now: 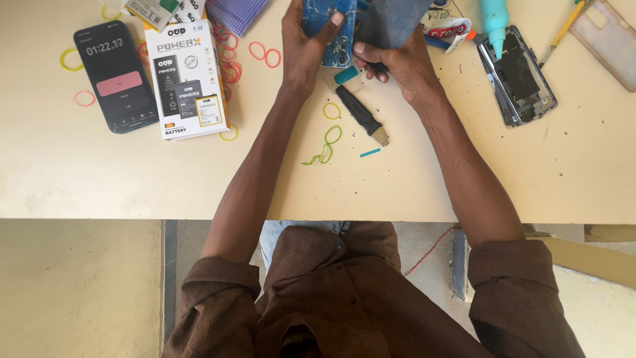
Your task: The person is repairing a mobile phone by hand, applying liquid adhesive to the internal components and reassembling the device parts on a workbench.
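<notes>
My left hand (306, 46) grips a blue phone (329, 30) at the top centre, thumb across its back near the camera lenses. My right hand (397, 61) holds a dark flat back cover (391, 20) beside the phone, with a small teal piece (346, 75) under its fingers. Both hands meet over the far part of the beige table (132, 179). A black-handled knife (361, 114) lies on the table just below the hands.
A black phone with a lit timer screen (116, 76) and a white battery box (185, 78) lie at left among loose rubber bands (265, 54). An opened phone (517, 76), a teal bottle (495, 20), a glue tube (447, 31) and a clear case (613, 40) sit at right.
</notes>
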